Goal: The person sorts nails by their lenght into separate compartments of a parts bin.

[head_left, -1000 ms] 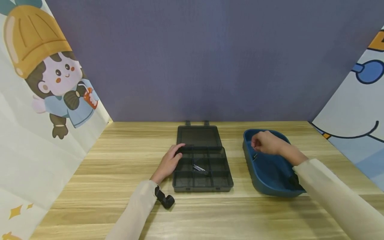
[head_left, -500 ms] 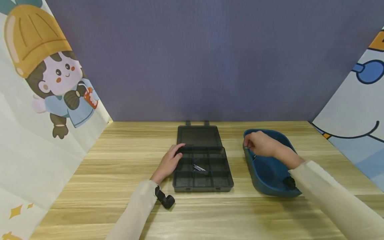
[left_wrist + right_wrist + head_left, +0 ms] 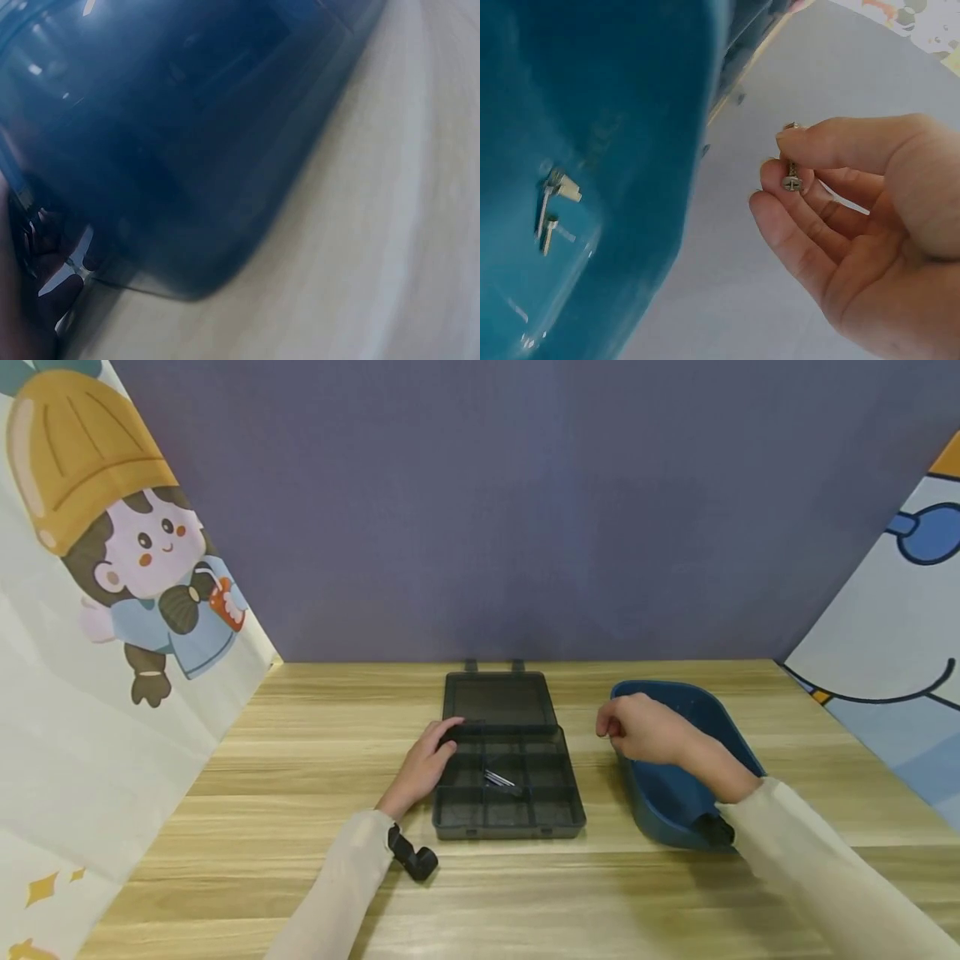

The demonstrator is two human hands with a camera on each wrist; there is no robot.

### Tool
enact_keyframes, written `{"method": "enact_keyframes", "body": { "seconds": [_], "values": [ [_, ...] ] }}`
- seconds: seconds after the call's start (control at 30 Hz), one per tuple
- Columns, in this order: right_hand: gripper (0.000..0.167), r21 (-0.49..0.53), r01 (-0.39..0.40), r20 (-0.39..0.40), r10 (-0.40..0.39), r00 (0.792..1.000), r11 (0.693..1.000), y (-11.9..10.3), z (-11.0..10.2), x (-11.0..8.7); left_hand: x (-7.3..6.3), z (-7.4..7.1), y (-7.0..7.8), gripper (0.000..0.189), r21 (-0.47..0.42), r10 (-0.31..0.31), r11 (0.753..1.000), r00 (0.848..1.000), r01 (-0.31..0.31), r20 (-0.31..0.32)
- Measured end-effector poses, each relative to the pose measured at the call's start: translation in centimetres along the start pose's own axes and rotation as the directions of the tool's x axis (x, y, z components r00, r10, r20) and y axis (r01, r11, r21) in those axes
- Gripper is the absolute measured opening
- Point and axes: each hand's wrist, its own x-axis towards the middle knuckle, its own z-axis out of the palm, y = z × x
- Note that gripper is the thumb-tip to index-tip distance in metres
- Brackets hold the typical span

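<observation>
My right hand point(image 3: 647, 728) is over the left rim of the blue bin point(image 3: 678, 835). In the right wrist view its thumb and fingertips pinch a small screw point(image 3: 792, 181) with a cross-slotted head. My left hand point(image 3: 422, 768) rests relaxed along the left edge of a dark see-through compartment box point(image 3: 507, 832), whose lid point(image 3: 498, 697) lies open toward the back. A few thin silver pieces point(image 3: 501, 779) lie in the box's middle compartment. Up close, the left wrist view shows the box wall point(image 3: 195, 150) beside the fingers.
Several small metal pieces, among them a screw point(image 3: 548, 234), lie on the bin's floor in the right wrist view. The wooden table point(image 3: 300, 827) ends at a dark blue-grey back panel point(image 3: 487, 510). Printed cartoon panels stand at both sides.
My right hand has moved left from inside the bin to over its left rim, carrying the screw. The left hand and the box stay put.
</observation>
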Motion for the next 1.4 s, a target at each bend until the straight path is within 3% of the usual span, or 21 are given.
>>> {"method": "enact_keyframes", "body": {
  "seconds": [0.4,0.9,1.4],
  "values": [
    [0.021,0.011,0.056,-0.052,-0.056,0.997,0.998,-2.6,1.4,-0.3,0.1,0.1,-0.1,0.042,-0.002,0.003,1.0,1.0,-0.003,0.002],
    [0.018,0.011,0.201,-0.095,-0.199,0.975,0.979,-4.9,4.4,0.0,0.0,0.1,-0.1,0.043,0.006,0.018,1.0,1.0,-0.018,-0.009],
    [0.016,0.086,0.182,-0.089,-0.175,0.981,0.979,-7.2,5.7,1.3,0.0,-0.1,0.0,0.043,0.0,0.01,1.0,1.0,-0.01,-0.005]
  ]
}}
